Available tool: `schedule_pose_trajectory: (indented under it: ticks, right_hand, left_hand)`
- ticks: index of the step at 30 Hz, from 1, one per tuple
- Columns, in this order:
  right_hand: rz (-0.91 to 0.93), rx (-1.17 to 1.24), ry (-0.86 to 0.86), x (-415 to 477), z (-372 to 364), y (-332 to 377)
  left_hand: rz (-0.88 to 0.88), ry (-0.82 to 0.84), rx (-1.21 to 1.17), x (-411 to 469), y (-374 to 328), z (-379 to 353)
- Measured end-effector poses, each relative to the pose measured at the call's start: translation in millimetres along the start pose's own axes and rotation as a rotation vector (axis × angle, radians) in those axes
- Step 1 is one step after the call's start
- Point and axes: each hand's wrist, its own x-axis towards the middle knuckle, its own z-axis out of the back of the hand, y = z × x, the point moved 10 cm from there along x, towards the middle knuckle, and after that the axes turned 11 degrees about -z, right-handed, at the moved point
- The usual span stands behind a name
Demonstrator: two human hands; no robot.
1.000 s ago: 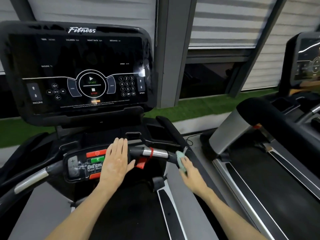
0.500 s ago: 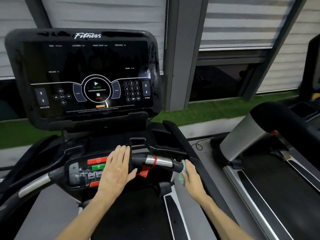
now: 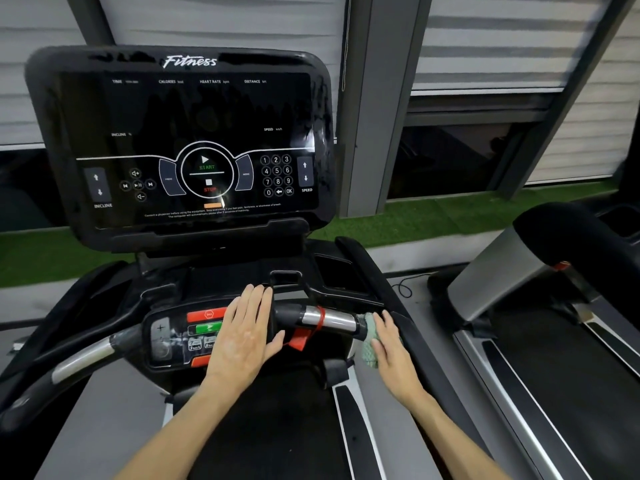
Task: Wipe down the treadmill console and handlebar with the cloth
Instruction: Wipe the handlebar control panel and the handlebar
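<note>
View tipped lower, right hand fingers pressing cloth on handlebar — left hand flat.

The scene is dimly and evenly lit, with the brightest areas given by the pale blinds at twelve and one o'clock. Soft glare is carried on the glossy console screen toward its three o'clock edge, and a bright highlight is seen on the chrome handlebar. Straight lines are bowed by wide-angle distortion toward the edges, and fine detail is slightly softened throughout.
</note>
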Motion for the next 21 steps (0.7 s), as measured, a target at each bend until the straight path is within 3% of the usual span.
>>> schedule_pose_trajectory:
  ticks: [6, 13, 16, 21]
  right_hand:
    - [-0.085, 0.084, -0.184, -0.1, -2.6, 4.4]
    - [0.354, -0.127, -0.162, -5.1, -28.0, 102.8]
    - [0.41, -0.216, -0.177, -3.7, -29.8, 106.5]
    - [0.075, -0.168, -0.188, -4.6, 19.4, 6.5]
  left_hand:
    - [-0.002, 0.013, -0.014, 1.4, -1.1, 1.0]
    - [-0.01, 0.006, 0.006, 1.2, -2.0, 1.5]
    - [-0.014, 0.007, 0.012, 0.8, -2.2, 0.9]
    - [-0.015, 0.0, 0.015, 1.1, -2.1, 0.1]
